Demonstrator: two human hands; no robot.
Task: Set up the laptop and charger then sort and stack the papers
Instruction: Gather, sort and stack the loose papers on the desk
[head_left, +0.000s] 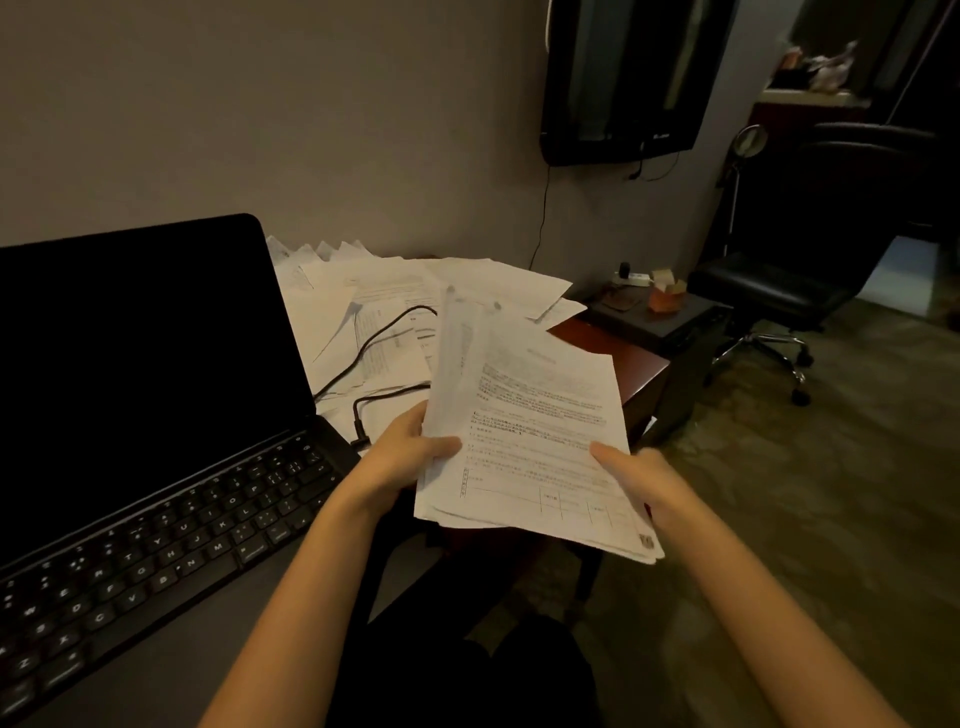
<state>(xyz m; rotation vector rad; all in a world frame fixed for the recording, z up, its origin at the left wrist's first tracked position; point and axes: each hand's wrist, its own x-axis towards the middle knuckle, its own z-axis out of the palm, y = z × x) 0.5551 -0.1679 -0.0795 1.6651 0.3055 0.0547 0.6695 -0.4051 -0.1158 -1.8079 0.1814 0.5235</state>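
- Head view: both hands hold one sheaf of papers (530, 441) in mid-frame, lifted clear of the desk (613, 348) and tilted so that its long axis runs from lower right up toward the upper left.
- The left hand (405, 457) pinches the sheaf's left edge, thumb on top and fingers hidden beneath; the right hand (639, 478) grips the lower right edge in the same way.
- The loose sheets (374, 301) not yet gathered lie beyond the sheaf, up and left of it in the frame, fanned across the desk beside the laptop (156, 395). The left hand is the nearer one to them.
- A black charger cable (374, 338) loops over those sheets, and its plug sits at the laptop's right edge; I cannot tell whether it is fully seated. Any sheet pulled from beneath it is likely to drag the cable.
- The sheaf is thin white printed paper, edges uneven and slightly splayed, limp at the far corner; it probably needs tapping square.
- The laptop is open, its screen dark and matte, its keys black.
- The desk shows a reddish-brown polished corner at centre right.
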